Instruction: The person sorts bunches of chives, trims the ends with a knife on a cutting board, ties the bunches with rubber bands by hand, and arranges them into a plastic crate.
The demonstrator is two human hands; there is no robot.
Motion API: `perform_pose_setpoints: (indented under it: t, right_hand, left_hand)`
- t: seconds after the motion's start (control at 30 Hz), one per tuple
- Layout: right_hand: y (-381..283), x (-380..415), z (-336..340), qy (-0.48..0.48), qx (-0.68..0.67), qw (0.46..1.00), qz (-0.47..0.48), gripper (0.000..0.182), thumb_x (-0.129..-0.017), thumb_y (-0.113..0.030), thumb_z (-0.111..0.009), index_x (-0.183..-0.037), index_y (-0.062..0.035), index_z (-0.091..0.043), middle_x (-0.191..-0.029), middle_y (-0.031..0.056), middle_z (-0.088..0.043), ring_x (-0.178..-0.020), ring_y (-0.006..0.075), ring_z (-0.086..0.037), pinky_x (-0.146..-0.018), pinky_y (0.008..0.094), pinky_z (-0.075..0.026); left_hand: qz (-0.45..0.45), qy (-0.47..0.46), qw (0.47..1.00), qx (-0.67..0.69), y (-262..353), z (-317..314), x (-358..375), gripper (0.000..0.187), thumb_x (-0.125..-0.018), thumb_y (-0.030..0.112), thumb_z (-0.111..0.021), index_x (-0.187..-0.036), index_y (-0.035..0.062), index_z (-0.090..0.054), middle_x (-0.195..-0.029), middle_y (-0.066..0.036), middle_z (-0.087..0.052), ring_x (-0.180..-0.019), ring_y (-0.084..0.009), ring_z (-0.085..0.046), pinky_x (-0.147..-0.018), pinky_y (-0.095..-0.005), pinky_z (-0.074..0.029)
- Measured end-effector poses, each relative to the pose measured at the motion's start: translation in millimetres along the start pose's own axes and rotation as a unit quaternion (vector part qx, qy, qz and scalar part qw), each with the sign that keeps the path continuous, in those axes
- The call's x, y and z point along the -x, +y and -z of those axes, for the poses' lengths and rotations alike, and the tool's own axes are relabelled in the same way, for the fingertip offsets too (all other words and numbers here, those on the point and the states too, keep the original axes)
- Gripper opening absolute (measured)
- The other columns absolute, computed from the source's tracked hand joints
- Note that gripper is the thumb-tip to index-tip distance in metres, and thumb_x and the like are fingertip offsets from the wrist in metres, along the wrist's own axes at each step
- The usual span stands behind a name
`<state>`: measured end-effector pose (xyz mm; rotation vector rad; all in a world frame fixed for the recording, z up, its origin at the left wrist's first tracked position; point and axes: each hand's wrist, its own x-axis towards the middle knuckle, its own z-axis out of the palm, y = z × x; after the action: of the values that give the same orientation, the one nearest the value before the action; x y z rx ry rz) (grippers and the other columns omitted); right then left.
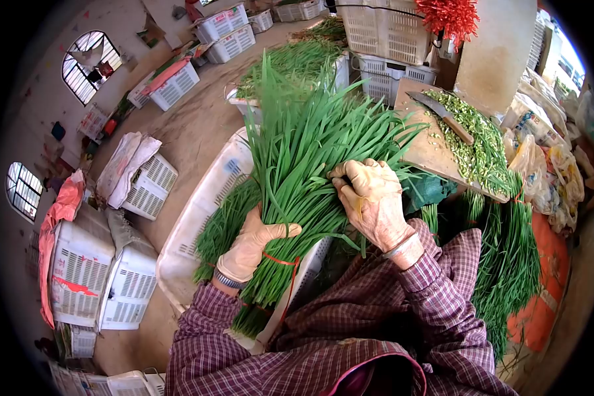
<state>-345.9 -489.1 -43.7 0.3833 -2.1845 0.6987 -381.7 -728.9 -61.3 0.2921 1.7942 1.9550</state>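
Observation:
A large bunch of long green leafy stalks [310, 145] lies across the front of me, with a red tie [280, 261] round its lower part. My left hand [254, 243], in a pale glove, is wrapped round the left side of the bunch just above the tie, thumb on top. On the bunch's right side is my right hand [371, 198], also gloved, its fingers curled in a pinch at the leaves; what they hold is too small to make out. Beneath the bunch is a white crate [178, 254] with more greens inside.
At the right, a knife [450, 122] rests on a wooden board [412, 142] beside chopped stalk ends [468, 148]. More greens [505, 264] hang below it. White crates [82, 264] stand at the left, and stacked crates [383, 33] at the back.

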Motion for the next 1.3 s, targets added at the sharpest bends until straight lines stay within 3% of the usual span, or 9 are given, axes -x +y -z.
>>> perform_pose_setpoints:
  t: [0.3,0.37,0.77,0.83,0.87,0.93,1.03,1.17,1.3]
  right_hand:
    - [-3,-2,-6,0.011,0.004,0.995,-0.099,0.019,-0.087,-0.021,-0.072,-0.098,-0.0091,-0.064,-0.065,0.0079,-0.061,-0.067,0.0289,-0.064,-0.066,0.0402,-0.049]
    - [-3,-4,-7,-0.026,0.003,0.993,-0.111,0.021,-0.085,-0.025,-0.074,-0.097,-0.0098,-0.064,-0.062,0.0070,-0.060,-0.066,0.0285,-0.064,-0.065,0.0397,-0.048]
    - [11,3,-28,-0.002,0.108,0.994,-0.025,0.014,-0.088,-0.020,-0.071,-0.084,-0.0105,-0.062,-0.072,0.0027,-0.064,-0.061,0.0196,-0.062,-0.060,0.0365,-0.049]
    - [21,-1,-32,0.038,-0.071,0.982,-0.169,0.017,-0.088,-0.023,-0.069,-0.087,-0.0103,-0.059,-0.066,0.0014,-0.060,-0.054,0.0207,-0.059,-0.053,0.0375,-0.046]
    - [31,0,-22,0.048,0.117,0.980,-0.155,0.014,-0.090,-0.023,-0.068,-0.088,-0.0106,-0.061,-0.067,-0.0009,-0.063,-0.053,0.0146,-0.061,-0.050,0.0344,-0.048]
    - [44,-6,4,0.172,-0.093,0.956,-0.218,0.015,-0.096,-0.025,-0.064,-0.087,-0.0123,-0.065,-0.073,-0.0017,-0.069,-0.057,0.0105,-0.064,-0.055,0.0270,-0.053]
    - [56,-10,51,0.121,0.038,0.966,-0.225,0.021,-0.096,-0.023,-0.067,-0.087,-0.0042,-0.065,-0.072,0.0063,-0.066,-0.061,0.0200,-0.063,-0.059,0.0303,-0.050]
    - [61,-21,64,0.221,-0.055,0.963,-0.147,0.008,-0.089,-0.008,-0.070,-0.094,-0.0016,-0.068,-0.081,0.0101,-0.067,-0.077,0.0228,-0.066,-0.072,0.0315,-0.051]
    - [27,-36,81,0.150,-0.054,0.978,-0.131,0.009,-0.088,-0.008,-0.070,-0.094,-0.0016,-0.068,-0.084,0.0095,-0.067,-0.079,0.0229,-0.065,-0.072,0.0334,-0.051]
  left_hand:
    - [-0.010,-0.001,0.999,-0.034,-12,7,-7,0.086,-0.066,0.015,-0.093,-0.137,-0.0008,-0.049,-0.125,-0.008,-0.062,-0.116,-0.0196,-0.058,-0.104,-0.0328,-0.046]
    - [-0.027,-0.010,0.999,-0.042,-10,5,-6,0.071,-0.072,0.005,-0.086,-0.136,0.0025,-0.053,-0.122,-0.004,-0.065,-0.108,-0.0149,-0.063,-0.097,-0.0311,-0.050]
    - [0.000,-0.012,1.000,-0.023,-12,4,-9,0.081,-0.068,0.016,-0.092,-0.136,0.0013,-0.052,-0.123,-0.006,-0.062,-0.113,-0.0183,-0.059,-0.103,-0.0328,-0.046]
    - [0.019,-0.004,1.000,-0.012,-10,3,-5,0.080,-0.068,0.015,-0.092,-0.136,0.0011,-0.052,-0.122,-0.007,-0.063,-0.113,-0.0181,-0.059,-0.103,-0.0324,-0.046]
    - [0.036,0.005,0.999,-0.002,-9,3,-4,0.080,-0.068,0.014,-0.092,-0.136,0.0009,-0.052,-0.122,-0.007,-0.063,-0.112,-0.0179,-0.059,-0.103,-0.0320,-0.047]
    - [0.019,0.005,1.000,-0.015,-17,10,-5,0.079,-0.068,0.014,-0.092,-0.135,0.0008,-0.052,-0.122,-0.007,-0.063,-0.111,-0.0177,-0.060,-0.101,-0.0315,-0.048]
    - [-0.007,-0.003,0.999,-0.045,-15,14,-6,0.077,-0.069,0.012,-0.091,-0.135,0.0004,-0.053,-0.122,-0.007,-0.063,-0.109,-0.0172,-0.061,-0.099,-0.0306,-0.050]
    - [-0.032,-0.018,0.997,-0.066,-6,8,-3,0.074,-0.070,0.011,-0.090,-0.133,-0.0004,-0.053,-0.122,-0.008,-0.063,-0.108,-0.0175,-0.062,-0.097,-0.0311,-0.052]
    - [-0.013,-0.016,0.996,-0.088,-1,3,-2,0.074,-0.071,0.012,-0.090,-0.133,-0.0001,-0.053,-0.121,-0.008,-0.063,-0.108,-0.0174,-0.062,-0.096,-0.0310,-0.052]
